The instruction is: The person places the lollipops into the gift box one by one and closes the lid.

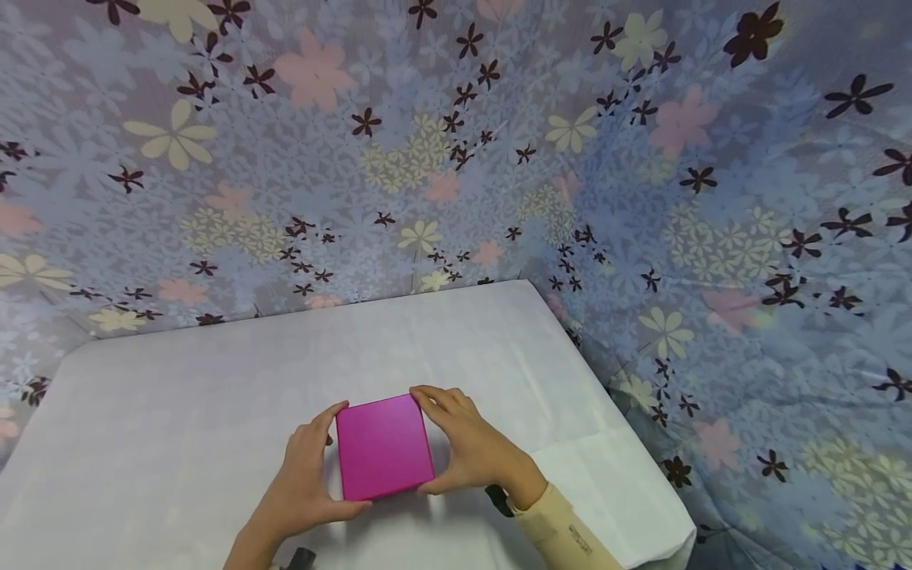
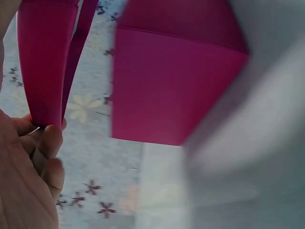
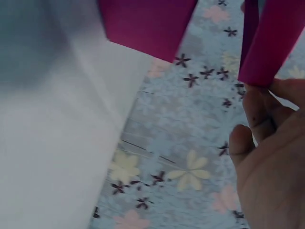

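Observation:
A square pink box lid is held level between both hands in the head view. My left hand grips its left side, with the thumb at the near corner and fingers at the far one. My right hand holds the right side in the same way. The left wrist view shows the lid's thin side apart from a pink box base, which appears to stand on the white cloth. Part of that base also shows in the right wrist view, but the lid hides it from the head camera.
A white cloth covers the table, whose right edge slopes away beyond my right hand. Floral fabric hangs behind the table and along its right side. A beige sleeve covers the right forearm.

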### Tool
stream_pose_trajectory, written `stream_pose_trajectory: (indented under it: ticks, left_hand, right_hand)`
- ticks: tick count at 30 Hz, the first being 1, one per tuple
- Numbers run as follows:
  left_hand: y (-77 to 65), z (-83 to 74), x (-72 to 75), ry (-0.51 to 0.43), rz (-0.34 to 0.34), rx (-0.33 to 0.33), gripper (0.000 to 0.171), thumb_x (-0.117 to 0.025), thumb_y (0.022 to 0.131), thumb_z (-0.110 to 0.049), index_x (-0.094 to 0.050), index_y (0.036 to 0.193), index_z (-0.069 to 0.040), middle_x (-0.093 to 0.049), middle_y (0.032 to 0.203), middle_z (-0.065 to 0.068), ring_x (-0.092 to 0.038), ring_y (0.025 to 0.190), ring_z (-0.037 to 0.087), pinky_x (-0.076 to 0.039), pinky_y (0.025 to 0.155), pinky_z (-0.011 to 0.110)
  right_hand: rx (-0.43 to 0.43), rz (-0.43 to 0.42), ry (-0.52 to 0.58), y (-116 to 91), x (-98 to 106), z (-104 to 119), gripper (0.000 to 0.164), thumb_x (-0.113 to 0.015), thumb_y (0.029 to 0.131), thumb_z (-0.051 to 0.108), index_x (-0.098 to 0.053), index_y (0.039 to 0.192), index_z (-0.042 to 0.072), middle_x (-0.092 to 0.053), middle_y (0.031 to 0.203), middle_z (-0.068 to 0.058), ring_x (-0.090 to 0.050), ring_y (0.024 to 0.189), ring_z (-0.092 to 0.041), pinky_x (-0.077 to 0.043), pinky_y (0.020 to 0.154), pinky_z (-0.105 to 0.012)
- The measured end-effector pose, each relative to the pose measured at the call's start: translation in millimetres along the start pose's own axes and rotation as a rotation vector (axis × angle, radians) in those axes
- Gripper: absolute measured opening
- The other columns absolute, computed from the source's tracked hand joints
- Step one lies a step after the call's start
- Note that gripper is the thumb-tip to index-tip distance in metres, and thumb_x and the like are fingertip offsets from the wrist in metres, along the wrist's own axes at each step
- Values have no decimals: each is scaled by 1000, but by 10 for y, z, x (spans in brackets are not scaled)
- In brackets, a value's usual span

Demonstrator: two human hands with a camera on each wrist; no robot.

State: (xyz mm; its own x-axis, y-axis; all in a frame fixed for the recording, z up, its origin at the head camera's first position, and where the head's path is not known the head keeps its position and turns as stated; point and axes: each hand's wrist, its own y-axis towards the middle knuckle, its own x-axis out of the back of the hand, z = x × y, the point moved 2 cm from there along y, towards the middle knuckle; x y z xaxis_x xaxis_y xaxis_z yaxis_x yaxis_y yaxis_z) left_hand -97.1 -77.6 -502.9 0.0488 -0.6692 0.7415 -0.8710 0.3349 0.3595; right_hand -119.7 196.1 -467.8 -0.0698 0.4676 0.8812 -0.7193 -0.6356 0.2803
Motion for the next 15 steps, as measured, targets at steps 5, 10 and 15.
stream_pose_trajectory:
  ticks: [5, 10, 15]
  left_hand:
    - [-42, 92, -141, -8, 41, 96, 134, -94, 48, -64, -28, 157, -22, -48, 142, -9, -43, 102, 8, -46, 80, 35]
    - [-35, 150, -174, -19, 68, 144, 132, -90, 50, -70, -27, 157, -23, -50, 139, -8, -42, 104, 8, -48, 79, 36]
    - [-5, 194, -160, -21, 89, 147, 131, -89, 51, -71, -26, 157, -25, -49, 137, -7, -41, 105, 9, -49, 80, 38]
  right_hand:
    - [-83, 106, 69, 11, -171, -144, 130, -90, 62, 58, -17, 162, 21, -27, 164, 3, -37, 132, -13, -41, 110, -43]
    - [-124, 158, 140, 37, -228, -214, 127, -89, 64, 59, -16, 162, 23, -26, 165, 6, -36, 134, -13, -42, 111, -43]
    - [-137, 173, 151, 65, -231, -230, 127, -88, 64, 62, -18, 162, 21, -27, 165, 3, -36, 135, -14, -41, 112, -44]
